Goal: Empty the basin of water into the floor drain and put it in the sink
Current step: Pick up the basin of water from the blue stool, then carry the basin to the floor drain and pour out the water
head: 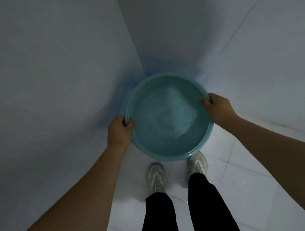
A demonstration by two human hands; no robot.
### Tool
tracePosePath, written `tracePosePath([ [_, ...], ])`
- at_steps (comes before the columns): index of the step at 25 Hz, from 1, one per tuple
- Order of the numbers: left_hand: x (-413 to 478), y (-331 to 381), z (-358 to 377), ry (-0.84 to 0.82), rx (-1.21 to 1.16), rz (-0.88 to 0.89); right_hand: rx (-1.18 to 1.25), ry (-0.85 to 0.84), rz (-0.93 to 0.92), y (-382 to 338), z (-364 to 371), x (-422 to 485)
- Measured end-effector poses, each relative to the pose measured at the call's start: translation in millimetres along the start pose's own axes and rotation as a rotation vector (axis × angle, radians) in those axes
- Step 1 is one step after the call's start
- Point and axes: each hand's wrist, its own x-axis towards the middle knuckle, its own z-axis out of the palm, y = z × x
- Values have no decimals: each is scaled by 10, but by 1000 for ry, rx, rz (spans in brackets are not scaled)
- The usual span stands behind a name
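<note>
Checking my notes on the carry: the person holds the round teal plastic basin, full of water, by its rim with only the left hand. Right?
Not quite. The head view shows both hands on the rim of the round teal plastic basin: the left hand and the right hand on opposite sides. It does hold water.

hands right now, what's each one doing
Left hand: closed on the basin rim.
Right hand: closed on the opposite rim.

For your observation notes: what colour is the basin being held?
Teal blue-green basin, seen best in the head view.
</note>
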Motion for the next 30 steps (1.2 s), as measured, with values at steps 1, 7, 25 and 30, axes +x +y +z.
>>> tracePosePath([
  [1, -38, 44, -43, 0, -1, 12, -2, 7, -4, -26, -66, -54],
  [7, -522, 554, -571, -26, -64, 74, 20, 43, -3, -368, -713, -649],
  [25, -1944, 2974, -2925, -70, -219, 459, 363, 378, -81, -1917, -3050, -2982],
  [30, -2261, 3496, -3386, -100, -269, 515, 434, 454, -105, -2254, -3571, -3519],
])
